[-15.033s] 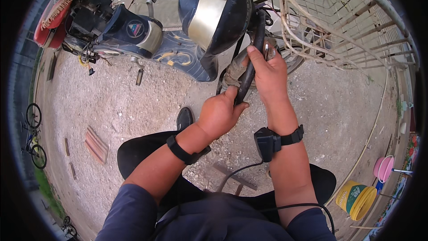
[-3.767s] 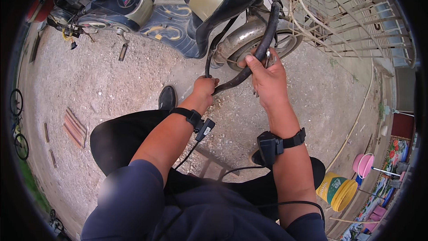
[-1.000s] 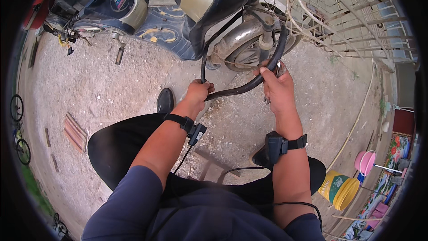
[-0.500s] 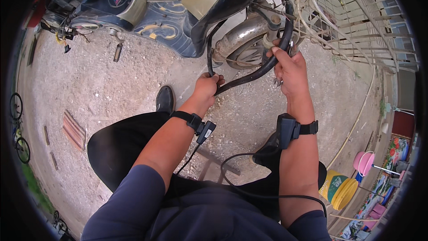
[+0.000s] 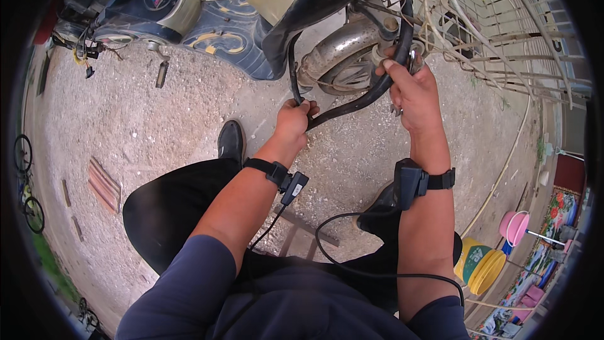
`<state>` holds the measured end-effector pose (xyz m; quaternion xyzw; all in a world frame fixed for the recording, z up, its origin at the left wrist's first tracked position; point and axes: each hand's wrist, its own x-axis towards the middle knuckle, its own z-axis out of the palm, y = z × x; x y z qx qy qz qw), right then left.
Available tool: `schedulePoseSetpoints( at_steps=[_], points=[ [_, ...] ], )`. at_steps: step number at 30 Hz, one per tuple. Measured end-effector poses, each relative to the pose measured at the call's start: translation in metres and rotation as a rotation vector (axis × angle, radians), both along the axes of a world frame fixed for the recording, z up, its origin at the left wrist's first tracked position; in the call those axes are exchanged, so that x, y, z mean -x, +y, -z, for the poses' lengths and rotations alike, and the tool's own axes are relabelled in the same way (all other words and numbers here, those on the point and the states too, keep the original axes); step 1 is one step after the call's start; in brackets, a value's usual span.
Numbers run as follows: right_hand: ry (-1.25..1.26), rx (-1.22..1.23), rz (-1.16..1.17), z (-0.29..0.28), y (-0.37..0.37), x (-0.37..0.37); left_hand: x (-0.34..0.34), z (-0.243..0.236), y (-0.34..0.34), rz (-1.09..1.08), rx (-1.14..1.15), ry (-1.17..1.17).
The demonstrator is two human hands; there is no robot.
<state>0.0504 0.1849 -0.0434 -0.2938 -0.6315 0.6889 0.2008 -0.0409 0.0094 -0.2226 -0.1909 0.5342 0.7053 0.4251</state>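
A black bent tube point(image 5: 360, 103) curves round the muffler side of a dark blue scooter point(image 5: 296, 0). At its lower left bend my left hand point(image 5: 293, 124) is closed round it, thumb and fingers pinching. My right hand point(image 5: 412, 96) is closed on its right side, the thumb lying along it. In the same hand is a metal wrench point(image 5: 396, 111); its jaw pokes out below the fingers and most of it is hidden. Behind the tube sits the rusty muffler point(image 5: 336, 47), next to a tyre that is partly covered.
A white wire basket or rack point(image 5: 509, 31) stands close at the right. The scooter's footboard point(image 5: 229, 38) is at the upper left. Striped boards point(image 5: 104, 184) lie on the gravel. A yellow bucket point(image 5: 483, 271) and a pink bucket point(image 5: 513, 226) stand at the lower right.
My right hand has shifted slightly right and down, still on the tube and wrench. The left hand keeps its hold. The whole view has moved a little.
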Motion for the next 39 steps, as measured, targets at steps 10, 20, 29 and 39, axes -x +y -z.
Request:
schedulePoseSetpoints(
  at_steps=[10,20,29,39],
  points=[
    [0.022,-0.027,-0.025,-0.009,-0.009,0.008,-0.005,0.002,0.0,-0.041,-0.041,-0.022],
    [0.011,-0.031,-0.042,-0.003,-0.011,0.008,-0.009,0.004,-0.001,-0.066,-0.068,-0.066],
    [0.02,-0.05,-0.052,-0.001,-0.009,0.007,-0.012,0.007,-0.001,-0.067,-0.053,-0.058],
    [-0.012,-0.07,-0.022,0.007,-0.007,-0.01,-0.024,0.01,-0.006,-0.038,-0.039,-0.053]
  ],
)
